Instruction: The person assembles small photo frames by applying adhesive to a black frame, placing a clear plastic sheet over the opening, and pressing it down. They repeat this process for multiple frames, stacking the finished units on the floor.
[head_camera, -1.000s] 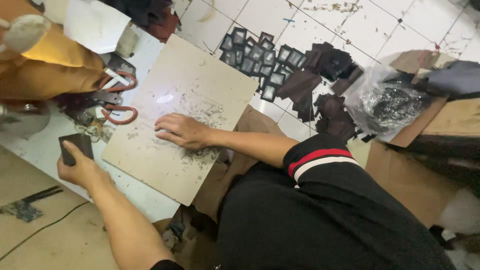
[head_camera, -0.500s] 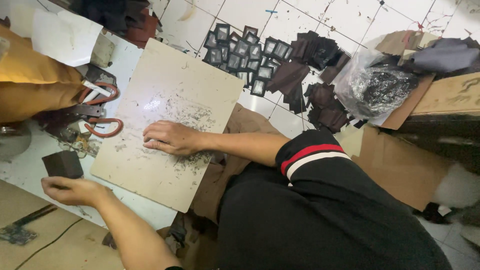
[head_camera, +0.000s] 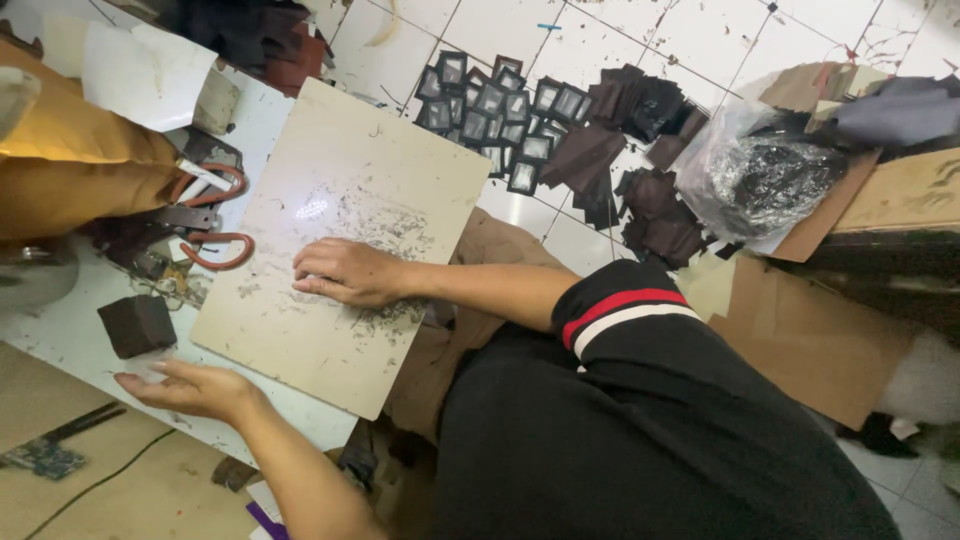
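Head view: right hand (head_camera: 345, 272) flat, palm down, fingers together, holding nothing, on the scratched beige cutting board (head_camera: 345, 235). Left hand (head_camera: 195, 388) open and empty, off the board's near-left corner, just below the dark brown block (head_camera: 137, 324). Scissors (head_camera: 205, 218) left of board; framed dark pieces (head_camera: 495, 110) beyond its far edge.

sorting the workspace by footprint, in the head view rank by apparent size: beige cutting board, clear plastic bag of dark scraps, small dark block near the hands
1. beige cutting board, clearly largest.
2. clear plastic bag, mid-sized.
3. small dark block, smallest, though it lies nearer the camera than the bag.
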